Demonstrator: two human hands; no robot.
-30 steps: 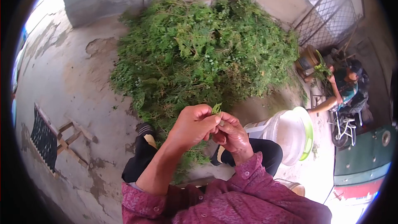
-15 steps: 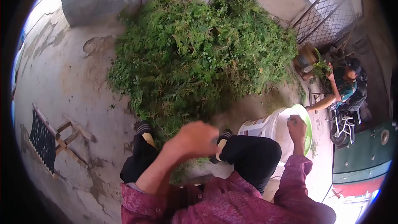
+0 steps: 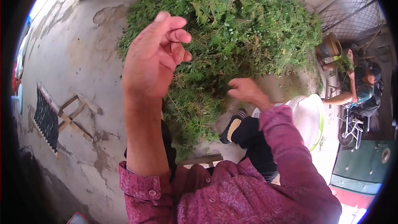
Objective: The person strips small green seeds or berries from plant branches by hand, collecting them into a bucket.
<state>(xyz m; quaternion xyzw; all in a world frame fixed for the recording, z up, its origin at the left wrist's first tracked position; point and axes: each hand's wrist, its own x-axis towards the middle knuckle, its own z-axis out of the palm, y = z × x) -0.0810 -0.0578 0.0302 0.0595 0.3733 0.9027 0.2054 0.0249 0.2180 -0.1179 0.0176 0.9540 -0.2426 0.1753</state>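
The hands were pressed together on a small sprig a second ago; now they are apart, so a new sprig is likely being fetched. The left hand (image 3: 155,56) is raised, fingers loosely curled, nothing held. The right hand (image 3: 244,91) is stretched toward 12 o'clock, touching the green pile (image 3: 232,25); its grip cannot be told.

No legible text, label, brand, number or sign appears. The white bucket (image 3: 309,118) at right bears none that can be read, nor does the green panel (image 3: 365,166) near the right edge.
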